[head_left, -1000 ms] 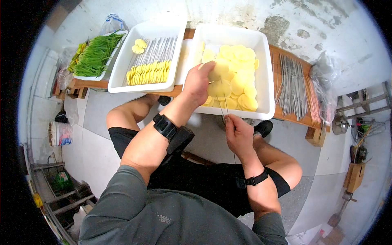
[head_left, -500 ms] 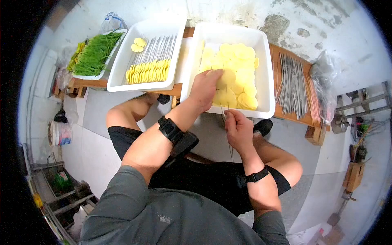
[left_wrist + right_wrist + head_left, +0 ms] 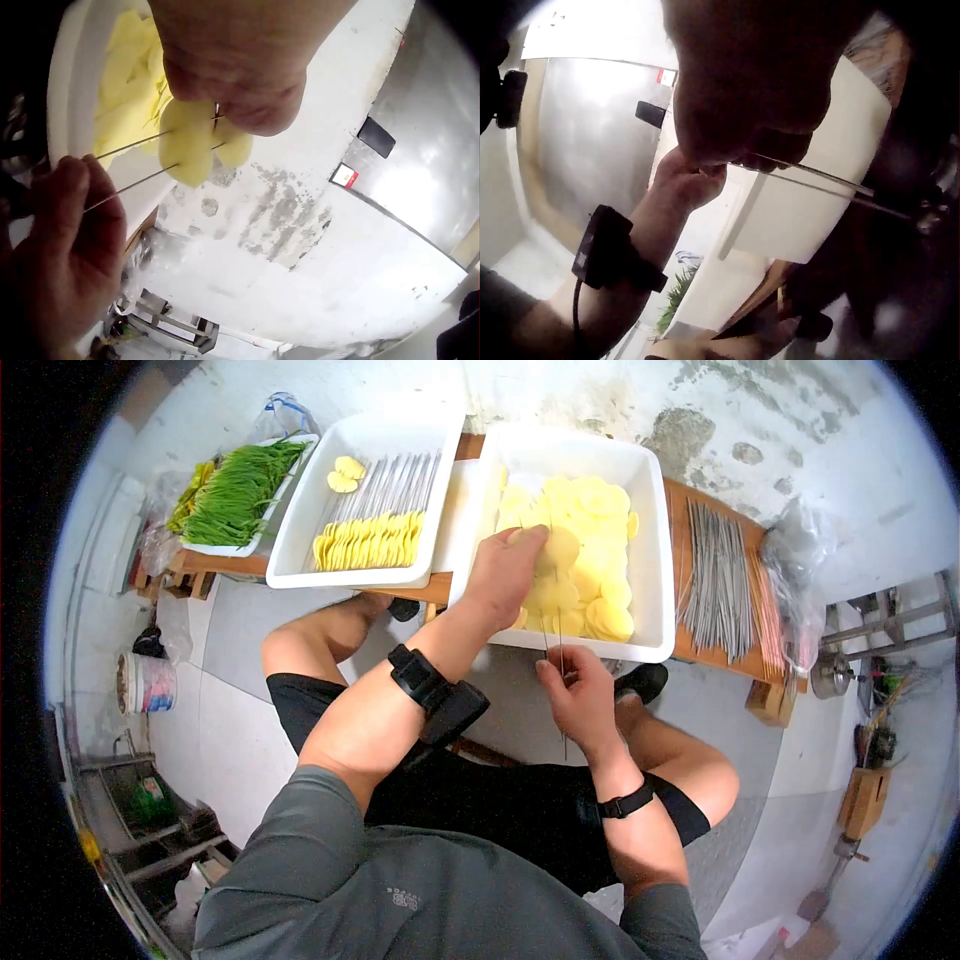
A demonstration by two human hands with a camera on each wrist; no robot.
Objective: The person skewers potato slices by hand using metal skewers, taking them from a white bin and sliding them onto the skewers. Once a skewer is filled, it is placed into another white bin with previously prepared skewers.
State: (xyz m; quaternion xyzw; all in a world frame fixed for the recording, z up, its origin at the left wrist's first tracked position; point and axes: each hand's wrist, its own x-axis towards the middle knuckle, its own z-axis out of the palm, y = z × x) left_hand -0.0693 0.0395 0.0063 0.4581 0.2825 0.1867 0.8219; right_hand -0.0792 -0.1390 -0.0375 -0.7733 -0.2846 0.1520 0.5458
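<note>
My left hand (image 3: 505, 575) pinches thin yellow potato slices over the front of the right tub. Two thin metal skewers (image 3: 139, 180) run side by side through a potato slice (image 3: 184, 146), and another slice (image 3: 235, 148) lies behind it, close under the left fingers. Below, nearer the body, my right hand (image 3: 580, 690) grips the two skewers with thumb and curled fingers. In the right wrist view the skewers (image 3: 832, 184) stick out past the dark, shaded right hand. Loose slices (image 3: 600, 560) fill much of the white tub (image 3: 655, 600) beneath.
Left of it, a second white tub (image 3: 278, 555) holds a row of skewered slices (image 3: 370, 540) and a few loose ones. Green stalks (image 3: 245, 490) fill a tray at far left. Many bare skewers (image 3: 720, 580) lie on the wooden bench (image 3: 675, 500) at right, near a clear plastic bag (image 3: 800, 560).
The left hand has come slightly toward the body with the slices, and skewer points now show beyond its fingers. The right hand has shifted a little lower along the skewers, its fingers loosened somewhat.
</note>
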